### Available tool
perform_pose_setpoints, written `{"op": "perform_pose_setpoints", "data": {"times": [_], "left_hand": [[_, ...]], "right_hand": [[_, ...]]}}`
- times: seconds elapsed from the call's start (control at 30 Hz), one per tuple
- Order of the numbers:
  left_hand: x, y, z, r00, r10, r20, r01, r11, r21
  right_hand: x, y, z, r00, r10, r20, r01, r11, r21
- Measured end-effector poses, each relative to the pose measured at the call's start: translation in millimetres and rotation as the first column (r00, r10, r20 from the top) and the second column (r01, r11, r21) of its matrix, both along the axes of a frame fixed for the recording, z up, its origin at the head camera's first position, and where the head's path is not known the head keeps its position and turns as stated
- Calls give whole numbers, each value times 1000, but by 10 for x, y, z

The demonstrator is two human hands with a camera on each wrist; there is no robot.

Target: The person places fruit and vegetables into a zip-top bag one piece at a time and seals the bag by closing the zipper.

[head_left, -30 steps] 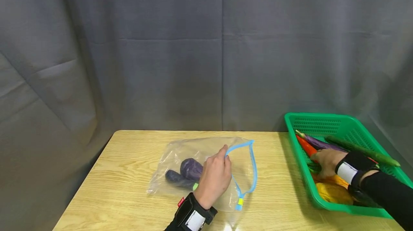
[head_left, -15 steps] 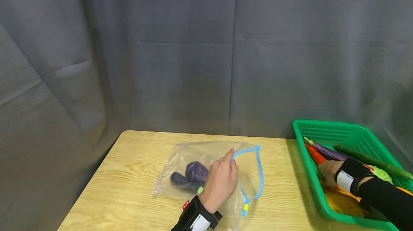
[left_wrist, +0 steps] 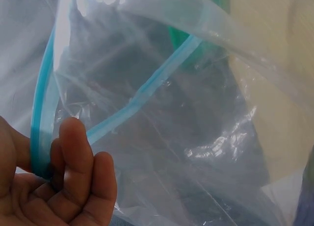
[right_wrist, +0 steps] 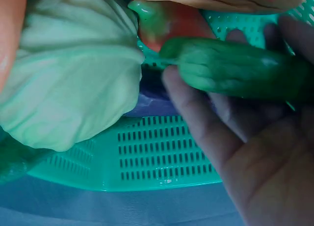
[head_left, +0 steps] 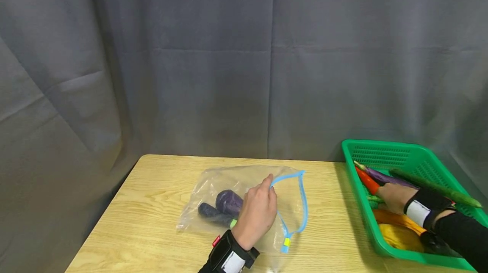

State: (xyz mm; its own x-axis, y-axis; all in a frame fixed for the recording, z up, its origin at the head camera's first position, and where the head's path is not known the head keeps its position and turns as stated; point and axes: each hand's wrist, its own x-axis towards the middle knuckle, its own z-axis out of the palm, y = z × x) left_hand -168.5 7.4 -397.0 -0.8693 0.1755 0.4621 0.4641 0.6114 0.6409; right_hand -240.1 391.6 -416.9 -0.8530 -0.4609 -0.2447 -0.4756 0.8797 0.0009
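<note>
Through the head view, I am monitoring two hands working at a light wood table (head_left: 152, 205). The left hand (head_left: 256, 211) is gripping the mouth of a clear plastic bag (head_left: 236, 173). In the left wrist view, its fingers (left_wrist: 76, 152) are curling toward the thumb with the blue edge strip (left_wrist: 42, 98) running between them; I am reading them as clamped on the strip. The bag is lying on the table, its mouth gaping to the right. Inside it, a round-ended purple vegetable (head_left: 229, 202) and a slimmer dark vegetable (head_left: 212, 213) are lying side by side.

The right hand (head_left: 395, 197) is reaching into the green basket (head_left: 377, 154) at the right of the table. In the right wrist view, I am seeing its thumb and fingers curving round a dark green vegetable (right_wrist: 235, 69) and holding it; blur is softening the exact contact points. A pale green cabbage (right_wrist: 73, 74) is resting near the held item's end. In the head view, a red-orange vegetable (head_left: 367, 180) is lying just beside the fingertips, a long purple vegetable (head_left: 385, 176) and a cucumber (head_left: 453, 194) are lying beyond the hand, and a yellow vegetable (head_left: 400, 238) is lying on its near side. A grey curtain (head_left: 198, 74) is hanging behind the table.
</note>
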Motion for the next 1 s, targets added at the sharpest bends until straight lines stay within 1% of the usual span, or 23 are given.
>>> {"op": "perform_pose_setpoints", "data": {"times": [0.07,0.13,0.2,0.3,0.43,0.5,0.77,0.93,1.0], "left_hand": [[2,-10,1,1000,2,1,-2,1000,3],[3,-18,5,1000,3,-2,-3,1000,4],[3,-25,11,1000,7,-7,-7,1000,2],[-1,-28,19,1000,20,-20,-20,1000,-3],[-4,-27,23,999,29,-25,-29,1000,-6],[-3,-26,25,999,29,-20,-29,1000,-4],[5,-24,22,999,27,-24,-27,1000,2],[5,-18,28,998,32,-54,-33,999,-2],[4,-11,34,997,34,-65,-34,999,-4]], "right_hand": [[9,5,15,999,22,-29,-23,999,-47],[19,1,49,999,21,-28,-23,997,-71],[24,-4,97,1000,-4,-13,3,997,-79],[42,-6,184,998,-54,37,58,994,-96],[97,-29,290,995,-78,63,87,984,-156],[135,-61,351,996,-74,47,81,980,-183],[323,-233,643,994,-79,-79,60,973,-223],[428,-336,785,988,-68,-140,34,973,-228],[459,-384,827,986,-53,-159,12,968,-250]]}}
